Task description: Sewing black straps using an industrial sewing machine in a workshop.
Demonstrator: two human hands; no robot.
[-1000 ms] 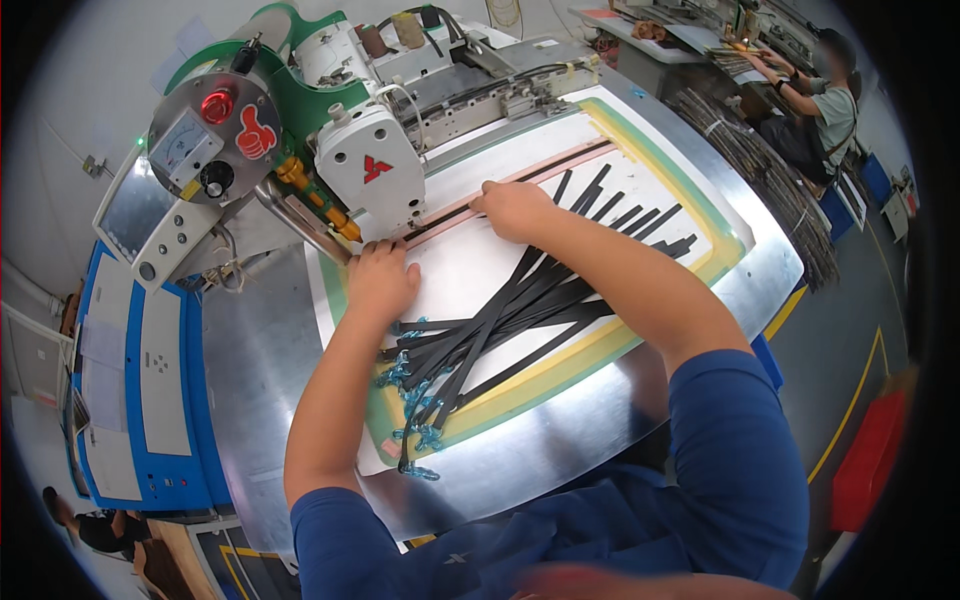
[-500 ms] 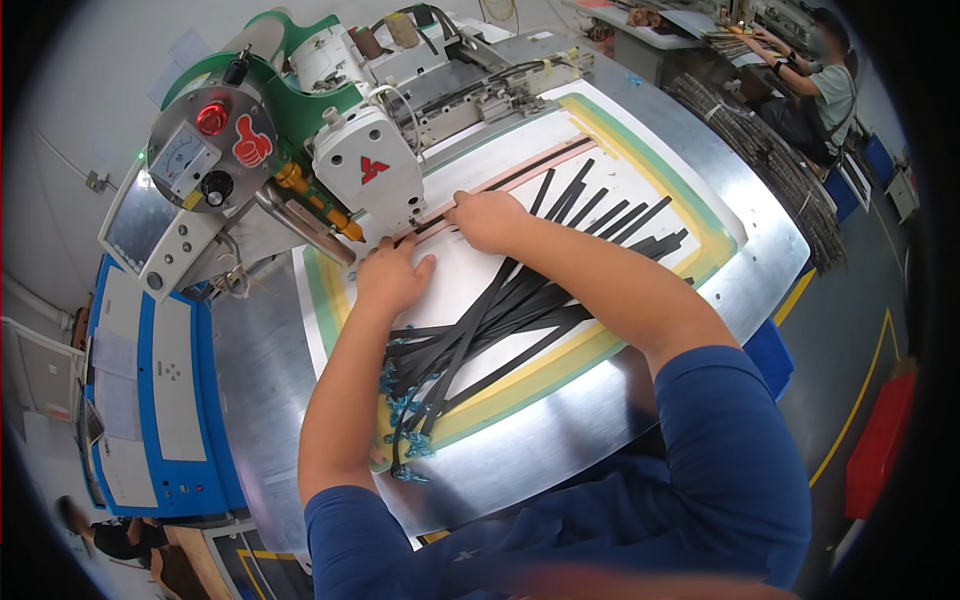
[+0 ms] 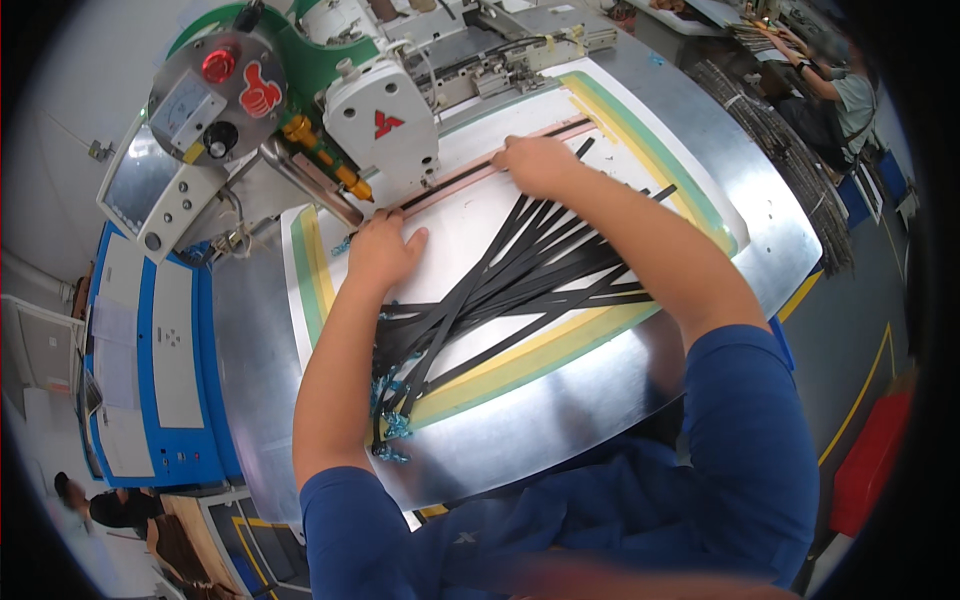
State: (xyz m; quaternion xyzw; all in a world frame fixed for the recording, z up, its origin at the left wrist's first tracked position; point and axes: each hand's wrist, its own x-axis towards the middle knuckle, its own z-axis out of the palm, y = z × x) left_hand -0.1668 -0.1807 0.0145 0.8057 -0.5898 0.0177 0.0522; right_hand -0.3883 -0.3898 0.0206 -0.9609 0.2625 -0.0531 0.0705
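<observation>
A long black strap [image 3: 462, 178] lies in a narrow pink-edged channel on a white template sheet [image 3: 470, 228], beneath the white sewing machine head [image 3: 382, 125]. My left hand [image 3: 382, 250] rests at the strap's left end, its fingertips pressed down there and its thumb spread away. Farther right along the same strap, my right hand [image 3: 538, 168] has its fingers curled closed on it; the fingertips are partly hidden. Loose black straps [image 3: 500, 285] lie criss-crossed in a pile nearer my body, with crinkled blue clear wrapping [image 3: 397, 424] at their left ends.
Yellow and green tape [image 3: 560, 338] borders the sheet on a shiny metal table [image 3: 530, 440]. An orange pointed cylinder [image 3: 325, 158] and a control panel [image 3: 165, 215] stand at the left. A blue cabinet [image 3: 205, 380] is beside the table. Another person [image 3: 850, 105] sits working at far right.
My right hand has slid right along the strap, away from my left hand. My left hand stays near the strap's left end. The whole view has shifted slightly.
</observation>
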